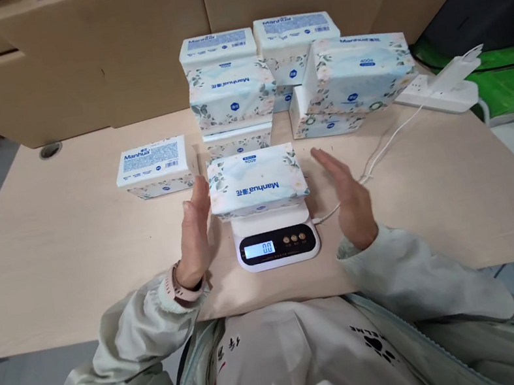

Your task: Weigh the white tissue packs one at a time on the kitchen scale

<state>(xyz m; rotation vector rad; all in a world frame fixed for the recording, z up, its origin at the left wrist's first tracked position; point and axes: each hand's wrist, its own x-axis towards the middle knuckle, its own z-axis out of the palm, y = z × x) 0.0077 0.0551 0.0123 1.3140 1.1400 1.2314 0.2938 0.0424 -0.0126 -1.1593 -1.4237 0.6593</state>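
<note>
On a white digital scale (pixel 279 256) in front of me lies a pack of tissues (pixel 257 179) with a floral print. The scale's lit display (pixel 260 250) reads 0.0. My left hand (pixel 196 233) is held upright at the pack's left side, fingers straight, close to its edge; whether it touches cannot be made out. To the right of the pack, with a gap between, my right hand (pixel 350 196) stands with its fingers extended and nothing in it. Left of the scale, another tissue pack (pixel 156 168) rests on the table near my left fingertips.
Stacked tissue packs (pixel 233 97) stand behind the scale, with a tilted pack (pixel 360 71) on the right-hand stack. A white cable (pixel 385 146) runs from the scale to a power strip (pixel 443 92). Cardboard boxes (pixel 114 58) line the back of the table (pixel 76 271).
</note>
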